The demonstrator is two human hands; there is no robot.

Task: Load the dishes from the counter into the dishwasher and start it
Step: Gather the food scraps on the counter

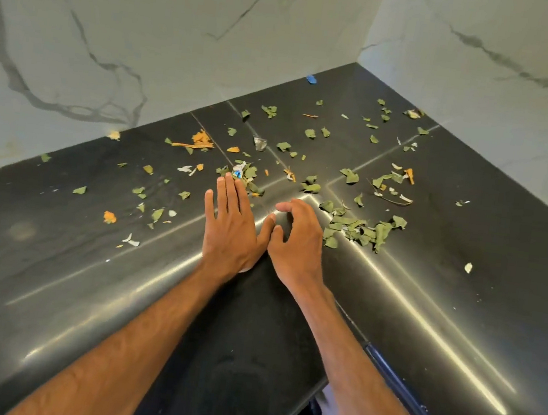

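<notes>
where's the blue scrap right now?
Head view: the blue scrap lies at the back of the black counter, against the left marble wall near the corner, past the scattered leaves, far beyond the left hand and right hand.

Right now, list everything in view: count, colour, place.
counter: one, glossy black, L-shaped, fills the corner
walls: two, white marble with grey veins, behind the counter
leaf bits: many, green, scattered over the counter, heaped beside the right hand
orange scraps: several, orange, mostly on the left half
white scraps: several, white, scattered
blue scrap: one, blue, at the back by the wall
silvery wrapper: one, mid counter
dishes, dishwasher: none in view
left hand: flat on the counter, fingers straight
right hand: beside it, fingers bent, nothing seen in it
</notes>
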